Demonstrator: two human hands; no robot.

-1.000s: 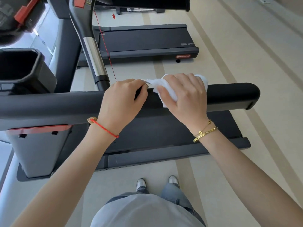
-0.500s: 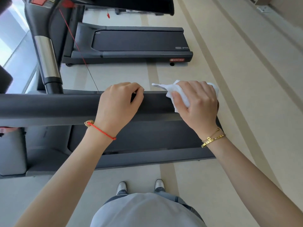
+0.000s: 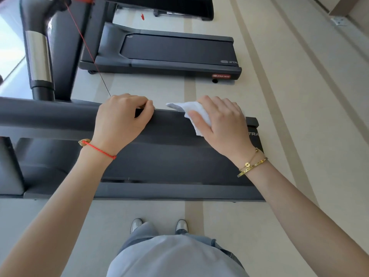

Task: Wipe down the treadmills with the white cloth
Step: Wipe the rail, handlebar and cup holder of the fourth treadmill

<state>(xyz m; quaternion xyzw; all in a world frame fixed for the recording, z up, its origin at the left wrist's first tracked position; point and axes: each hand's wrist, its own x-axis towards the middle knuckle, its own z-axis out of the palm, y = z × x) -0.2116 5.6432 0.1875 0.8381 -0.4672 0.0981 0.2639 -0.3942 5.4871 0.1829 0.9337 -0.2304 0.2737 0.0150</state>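
Note:
A dark grey handrail (image 3: 50,114) of the nearest treadmill runs across the view at waist height. My right hand (image 3: 221,124) presses a crumpled white cloth (image 3: 192,112) onto the rail's right end, fingers wrapped over the top. My left hand (image 3: 121,120) curls over the same rail a short way to the left, apart from the cloth. Below the rail lies this treadmill's black belt deck (image 3: 169,162). A second treadmill (image 3: 175,50) stands beyond, across a strip of floor.
An upright post with a silver band (image 3: 38,56) rises at the left, with a thin red safety cord (image 3: 87,48) hanging beside it. Beige striped floor (image 3: 299,96) stretches to the right. My feet (image 3: 159,224) stand just before the deck's near edge.
My right hand has slid the cloth rightward along the rail to its end. My left hand let go of the cloth's corner and stays on the rail. The view swung rightward.

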